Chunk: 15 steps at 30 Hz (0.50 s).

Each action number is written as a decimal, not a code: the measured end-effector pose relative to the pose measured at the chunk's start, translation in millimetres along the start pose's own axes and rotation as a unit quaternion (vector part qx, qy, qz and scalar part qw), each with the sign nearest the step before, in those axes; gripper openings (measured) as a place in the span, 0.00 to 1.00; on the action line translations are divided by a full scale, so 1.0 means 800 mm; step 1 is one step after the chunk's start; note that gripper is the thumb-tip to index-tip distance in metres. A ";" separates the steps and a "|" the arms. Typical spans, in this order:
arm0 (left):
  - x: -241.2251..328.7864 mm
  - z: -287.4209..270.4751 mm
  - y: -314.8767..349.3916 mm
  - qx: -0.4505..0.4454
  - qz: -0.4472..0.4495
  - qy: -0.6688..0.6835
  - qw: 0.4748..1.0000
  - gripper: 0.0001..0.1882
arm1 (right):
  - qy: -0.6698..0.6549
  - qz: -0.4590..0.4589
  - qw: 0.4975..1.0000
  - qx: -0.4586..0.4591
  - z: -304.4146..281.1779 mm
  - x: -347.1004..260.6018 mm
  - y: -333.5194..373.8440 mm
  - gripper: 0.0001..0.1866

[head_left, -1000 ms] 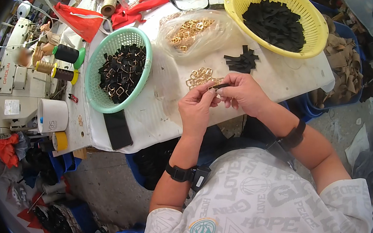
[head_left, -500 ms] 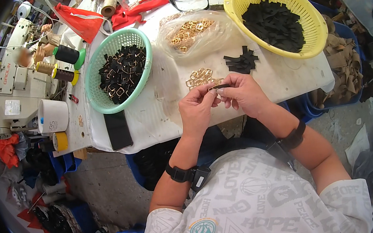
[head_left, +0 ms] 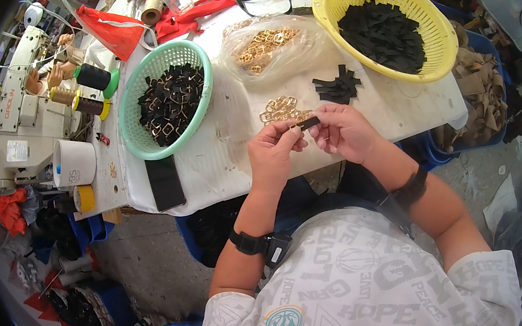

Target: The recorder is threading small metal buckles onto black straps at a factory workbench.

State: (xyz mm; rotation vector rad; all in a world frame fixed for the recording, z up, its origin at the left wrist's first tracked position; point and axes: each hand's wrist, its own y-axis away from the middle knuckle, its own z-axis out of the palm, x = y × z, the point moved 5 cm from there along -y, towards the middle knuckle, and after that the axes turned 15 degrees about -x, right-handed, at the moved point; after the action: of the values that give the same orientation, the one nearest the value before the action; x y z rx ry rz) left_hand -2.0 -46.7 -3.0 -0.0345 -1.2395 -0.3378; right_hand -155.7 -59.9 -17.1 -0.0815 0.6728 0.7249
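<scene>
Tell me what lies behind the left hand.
Beyond the left hand lie gold rings on the table, then a plastic bag holding more. What the hand itself covers, perhaps the pile's near edge, cannot be seen.

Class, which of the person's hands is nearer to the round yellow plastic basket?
Right. The right hand is below and left of the yellow basket in the picture; the left hand is farther left.
</scene>
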 end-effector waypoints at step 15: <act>0.006 0.003 0.000 -0.006 0.032 -0.071 0.997 0.07 | 0.131 0.011 0.991 -0.002 0.005 0.008 -0.004 0.06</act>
State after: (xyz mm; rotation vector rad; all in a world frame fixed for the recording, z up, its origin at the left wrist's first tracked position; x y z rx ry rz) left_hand -3.1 -47.4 2.2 -0.1101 -1.3738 -0.2908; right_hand -148.0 -57.5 -18.5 -0.1760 0.9238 0.7430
